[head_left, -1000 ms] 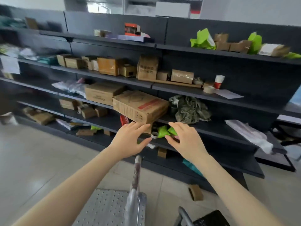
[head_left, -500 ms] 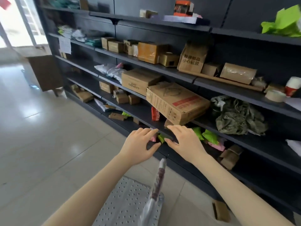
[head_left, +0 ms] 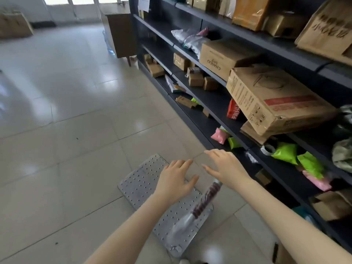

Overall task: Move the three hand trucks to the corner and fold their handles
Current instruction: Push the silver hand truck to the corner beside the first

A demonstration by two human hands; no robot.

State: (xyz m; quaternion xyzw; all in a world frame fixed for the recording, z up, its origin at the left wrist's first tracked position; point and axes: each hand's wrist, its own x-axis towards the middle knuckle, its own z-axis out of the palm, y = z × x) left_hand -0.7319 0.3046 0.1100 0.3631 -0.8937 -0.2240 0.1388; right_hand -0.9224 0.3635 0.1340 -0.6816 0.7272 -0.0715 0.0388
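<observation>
Your left hand (head_left: 175, 180) and right hand (head_left: 226, 168) hover with fingers spread, grasping nothing, hand truck (head_left: 144, 183) deck below them, its handle (head_left: 206, 197) just beneath the right wrist.

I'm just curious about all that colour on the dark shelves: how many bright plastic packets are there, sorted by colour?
Green packets: 4 (one small, farther along the shelf)
Pink packets: 2
Red packet: 1
Total: 7
</observation>
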